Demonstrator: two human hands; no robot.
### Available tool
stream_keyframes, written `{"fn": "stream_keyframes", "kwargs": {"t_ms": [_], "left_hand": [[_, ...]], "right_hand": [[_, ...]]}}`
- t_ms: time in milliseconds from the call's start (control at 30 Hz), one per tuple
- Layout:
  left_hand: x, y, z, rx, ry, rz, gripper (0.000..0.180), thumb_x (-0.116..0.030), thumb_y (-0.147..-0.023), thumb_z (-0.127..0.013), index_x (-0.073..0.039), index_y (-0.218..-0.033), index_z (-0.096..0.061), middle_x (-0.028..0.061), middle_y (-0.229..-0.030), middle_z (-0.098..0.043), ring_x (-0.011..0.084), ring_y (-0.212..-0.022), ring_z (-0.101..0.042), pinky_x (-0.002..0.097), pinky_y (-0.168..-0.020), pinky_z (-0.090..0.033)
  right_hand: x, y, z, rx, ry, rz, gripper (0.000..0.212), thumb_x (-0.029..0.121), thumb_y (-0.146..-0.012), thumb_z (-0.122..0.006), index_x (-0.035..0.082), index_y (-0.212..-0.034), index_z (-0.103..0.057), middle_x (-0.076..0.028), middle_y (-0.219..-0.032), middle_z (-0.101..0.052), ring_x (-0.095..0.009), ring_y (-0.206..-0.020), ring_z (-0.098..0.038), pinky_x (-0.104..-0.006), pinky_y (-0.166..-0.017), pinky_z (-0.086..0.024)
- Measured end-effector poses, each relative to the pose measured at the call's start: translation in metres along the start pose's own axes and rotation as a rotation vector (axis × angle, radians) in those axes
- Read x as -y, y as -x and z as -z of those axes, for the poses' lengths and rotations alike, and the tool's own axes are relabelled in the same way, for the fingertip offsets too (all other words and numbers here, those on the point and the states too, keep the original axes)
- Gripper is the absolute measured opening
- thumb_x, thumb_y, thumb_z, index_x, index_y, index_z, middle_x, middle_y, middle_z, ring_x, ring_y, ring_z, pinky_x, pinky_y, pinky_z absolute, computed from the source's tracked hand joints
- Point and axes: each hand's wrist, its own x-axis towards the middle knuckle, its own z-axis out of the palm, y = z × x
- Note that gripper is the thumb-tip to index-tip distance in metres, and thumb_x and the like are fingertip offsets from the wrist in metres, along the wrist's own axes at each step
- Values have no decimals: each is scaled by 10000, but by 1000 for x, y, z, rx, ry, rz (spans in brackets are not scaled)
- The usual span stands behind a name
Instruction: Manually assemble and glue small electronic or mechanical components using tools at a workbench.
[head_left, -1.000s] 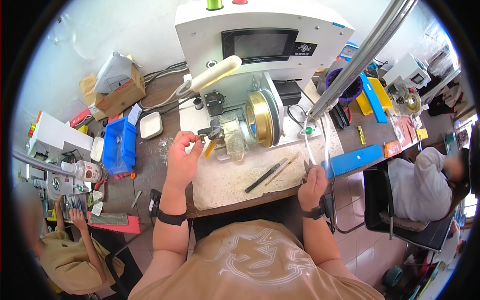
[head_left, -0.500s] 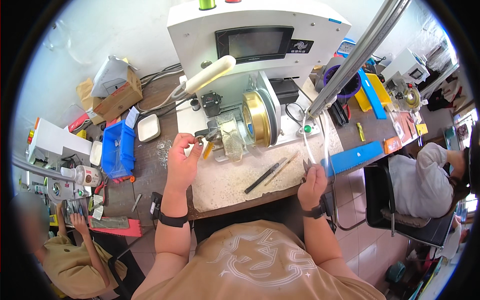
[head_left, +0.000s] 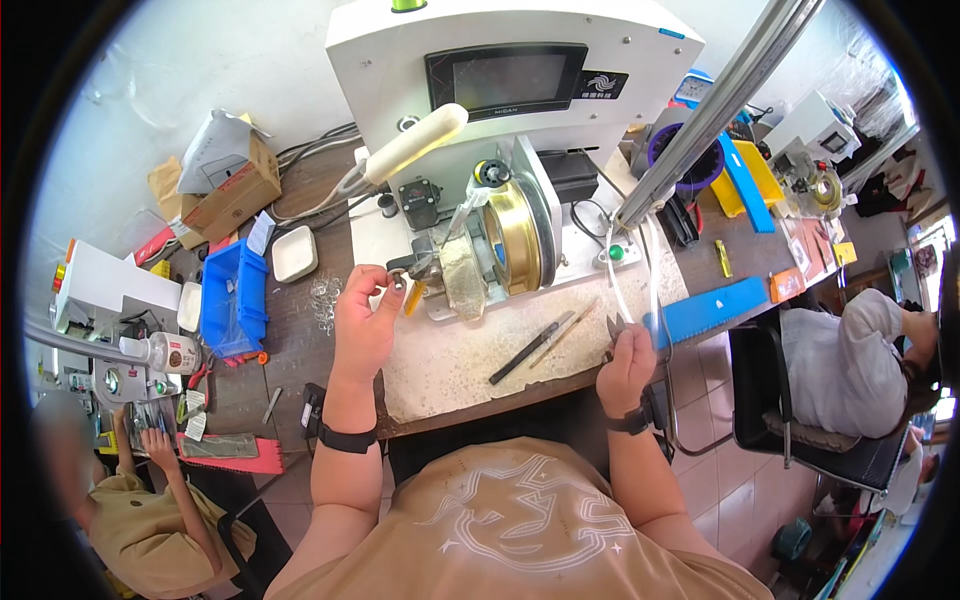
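Observation:
My left hand is at the left end of the machine's spindle, thumb and forefinger pinched on a small metal piece. An orange-yellow tab sits just beside the fingertips. To the right of them are a clear-wrapped roller and a gold wheel. A black-and-yellow round part stands above the wheel. My right hand is closed around a small tool with two pointed metal tips, over the board's right edge; its handles are hidden in the fist.
A white machine with a dark screen stands ahead, its pale lamp arm overhanging the spindle. A black-handled blade and a thin stick lie on the stained board. Leftward is a blue bin. A metal post rises at right.
The black-and-yellow round part now shows above the gold wheel, where it was absent before. Both my hands stay in nearly the same places. The view has shifted slightly.

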Motion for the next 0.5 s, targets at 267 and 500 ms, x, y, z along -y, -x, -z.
{"fn": "stream_keyframes", "kwargs": {"t_ms": [267,500], "left_hand": [[8,4,-6,2,54,82,244,-198,-939,-711,12,-873,-606,22,-916,-569,143,-882,-508,277,-862,-395],[0,7,-17,24,103,89,237,-214,-943,-711,15,-914,-658,26,-907,-564,146,-863,-512,283,-855,-400]], "right_hand": [[2,-2,0,3,5,24,167,78,-1010,-488,-23,-940,-601,-69,-724,-574,-151,-626,-525,-284,-592,-425],[5,-3,0,9,9,20,163,74,-1005,-496,-16,-925,-606,-72,-730,-579,-159,-630,-527,-291,-598,-428]]}}
